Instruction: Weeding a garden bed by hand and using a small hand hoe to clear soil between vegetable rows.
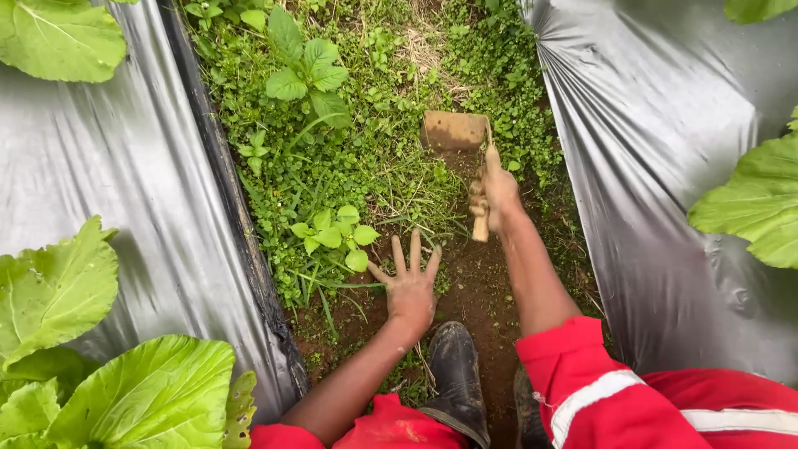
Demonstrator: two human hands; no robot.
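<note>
My right hand (496, 194) grips the wooden handle of a small hand hoe (454, 131), whose muddy flat blade rests on the weeds at the far end of the scraped patch. My left hand (410, 284) is spread flat with fingers apart on bare brown soil, just right of a small leafy weed (334, 235). A strip of green weeds and grass (366, 125) fills the furrow ahead of both hands. Both arms wear red sleeves pushed up.
Silver-grey plastic mulch sheets (125, 166) rise on both sides of the furrow, the right sheet (665, 166) close to my right arm. Large leafy green plants (125, 391) grow at lower left and at the right edge (752, 199). My black boot (455, 366) stands in the furrow.
</note>
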